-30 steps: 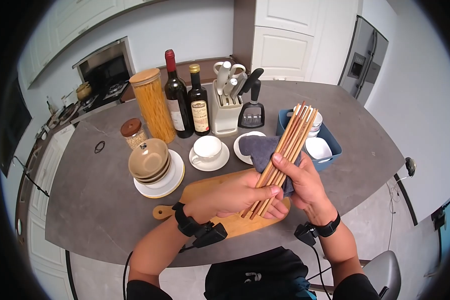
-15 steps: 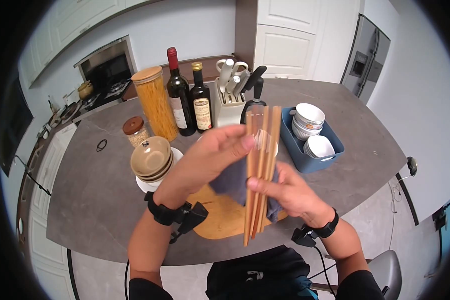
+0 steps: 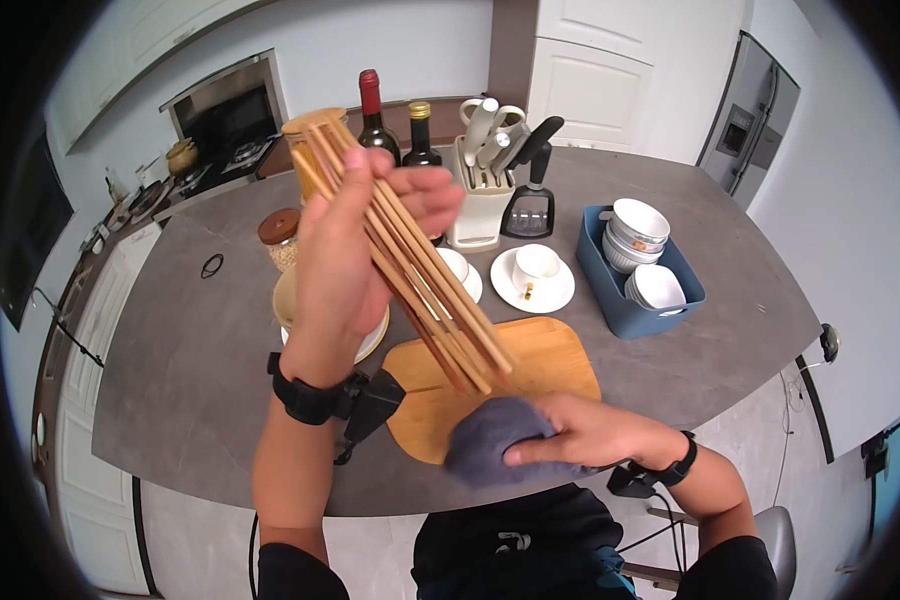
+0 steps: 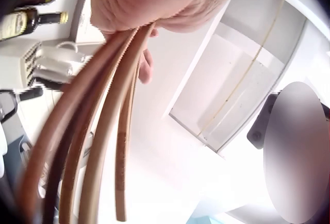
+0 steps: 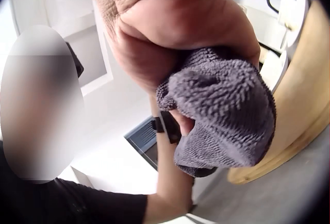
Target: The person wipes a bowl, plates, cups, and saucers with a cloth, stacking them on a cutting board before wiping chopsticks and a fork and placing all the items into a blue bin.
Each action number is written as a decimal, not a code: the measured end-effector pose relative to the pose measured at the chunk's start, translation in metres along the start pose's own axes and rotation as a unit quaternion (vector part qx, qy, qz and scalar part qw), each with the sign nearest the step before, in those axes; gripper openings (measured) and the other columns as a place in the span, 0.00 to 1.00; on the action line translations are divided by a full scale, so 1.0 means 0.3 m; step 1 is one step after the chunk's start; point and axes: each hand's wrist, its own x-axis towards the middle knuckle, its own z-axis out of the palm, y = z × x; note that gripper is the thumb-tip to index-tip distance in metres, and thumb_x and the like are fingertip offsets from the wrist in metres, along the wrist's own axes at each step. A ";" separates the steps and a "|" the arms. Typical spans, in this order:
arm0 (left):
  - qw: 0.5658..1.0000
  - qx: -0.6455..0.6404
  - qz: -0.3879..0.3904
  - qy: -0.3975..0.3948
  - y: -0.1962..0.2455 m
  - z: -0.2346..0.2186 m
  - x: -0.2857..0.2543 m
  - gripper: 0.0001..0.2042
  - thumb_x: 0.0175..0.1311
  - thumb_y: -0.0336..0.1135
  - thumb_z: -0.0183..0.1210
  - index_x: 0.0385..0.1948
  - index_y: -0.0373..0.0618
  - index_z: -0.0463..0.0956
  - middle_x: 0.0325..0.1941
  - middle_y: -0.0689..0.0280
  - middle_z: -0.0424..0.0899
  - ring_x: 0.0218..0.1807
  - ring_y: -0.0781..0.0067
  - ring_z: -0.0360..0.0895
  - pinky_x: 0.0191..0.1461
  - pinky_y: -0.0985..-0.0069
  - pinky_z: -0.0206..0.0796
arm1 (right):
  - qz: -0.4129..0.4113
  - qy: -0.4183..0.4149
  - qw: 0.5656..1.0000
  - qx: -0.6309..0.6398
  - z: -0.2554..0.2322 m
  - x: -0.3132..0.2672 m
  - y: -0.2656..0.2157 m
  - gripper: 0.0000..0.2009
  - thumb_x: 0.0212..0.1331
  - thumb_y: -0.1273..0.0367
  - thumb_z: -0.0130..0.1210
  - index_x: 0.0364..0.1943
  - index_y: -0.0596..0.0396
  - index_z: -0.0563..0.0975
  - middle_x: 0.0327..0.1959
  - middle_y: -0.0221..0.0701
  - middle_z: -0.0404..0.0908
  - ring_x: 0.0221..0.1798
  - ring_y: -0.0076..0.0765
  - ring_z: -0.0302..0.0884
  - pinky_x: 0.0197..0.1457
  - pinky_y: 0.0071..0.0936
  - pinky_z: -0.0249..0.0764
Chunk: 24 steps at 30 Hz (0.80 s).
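My left hand [image 3: 345,255] is raised over the left part of the table, its thumb pinning a bundle of several wooden chopsticks [image 3: 435,295] to the palm. The sticks slant down to the right, their lower ends over the wooden cutting board [image 3: 560,365]; in the left wrist view the chopsticks [image 4: 105,115] fan out below the palm. Near the table's front edge my right hand [image 3: 600,435] grips a bunched dark grey cloth [image 3: 495,440]. The right wrist view shows the cloth [image 5: 221,110] folded, with a fluffy texture. Cloth and chopsticks are apart.
A blue bin [image 3: 610,300] with white bowls stands at the right. Behind the board are a cup [image 3: 537,265] on a saucer, a knife block [image 3: 480,205] and dark bottles [image 3: 372,110]. My left hand partly hides the brown bowls [image 3: 285,298] and a second cup [image 3: 453,264].
The chopsticks have passed from both hands to my left hand alone, which has risen leftward with them. My right hand has let go of them and dropped toward the front edge with the cloth.
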 end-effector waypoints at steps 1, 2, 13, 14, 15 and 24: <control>1.000 0.001 0.000 0.002 0.010 -0.007 0.005 0.16 0.84 0.46 0.40 0.41 0.45 0.68 0.47 0.46 0.85 0.53 0.53 0.86 0.59 0.59 0.81 | 0.073 0.014 0.994 -0.075 -0.008 -0.005 -0.003 0.17 0.68 0.63 0.65 0.53 0.59 0.80 0.46 0.32 0.86 0.46 0.27 0.79 0.57 0.28 0.75; 1.000 -0.020 0.018 0.011 0.016 -0.009 0.008 0.15 0.85 0.46 0.39 0.41 0.45 0.68 0.48 0.46 0.85 0.53 0.53 0.86 0.60 0.59 0.81 | 0.047 0.102 0.993 -0.038 -0.027 -0.011 -0.019 0.19 0.66 0.63 0.66 0.55 0.60 0.79 0.46 0.37 0.87 0.45 0.27 0.81 0.52 0.30 0.76; 0.998 -0.042 -0.038 0.012 -0.068 0.097 -0.048 0.14 0.85 0.45 0.40 0.40 0.48 0.68 0.46 0.54 0.85 0.48 0.61 0.87 0.58 0.62 0.82 | -0.062 0.317 0.899 -0.296 -0.079 0.041 -0.031 0.20 0.66 0.63 0.63 0.50 0.67 0.76 0.48 0.54 0.80 0.49 0.63 0.80 0.50 0.48 0.77; 0.998 -0.043 -0.044 0.015 -0.081 0.096 -0.051 0.14 0.84 0.46 0.41 0.40 0.48 0.68 0.46 0.53 0.85 0.49 0.59 0.87 0.58 0.61 0.82 | -0.110 0.356 0.884 -0.283 -0.083 0.045 -0.042 0.19 0.67 0.64 0.62 0.52 0.67 0.76 0.49 0.54 0.80 0.49 0.63 0.80 0.50 0.48 0.77; 0.998 -0.044 -0.051 0.017 -0.091 0.096 -0.055 0.14 0.84 0.46 0.41 0.40 0.47 0.68 0.45 0.51 0.85 0.49 0.57 0.87 0.57 0.61 0.81 | -0.157 0.394 0.865 -0.269 -0.087 0.049 -0.067 0.18 0.68 0.65 0.60 0.55 0.66 0.76 0.50 0.54 0.80 0.49 0.63 0.80 0.51 0.48 0.77; 0.999 -0.023 -0.040 -0.004 -0.093 0.106 -0.071 0.15 0.84 0.47 0.40 0.40 0.48 0.67 0.43 0.53 0.84 0.46 0.61 0.88 0.54 0.64 0.82 | 0.158 0.322 0.797 -0.487 -0.645 0.202 0.296 0.07 0.59 0.75 0.58 0.35 0.65 0.85 0.31 0.54 0.85 0.37 0.59 0.86 0.44 0.42 0.81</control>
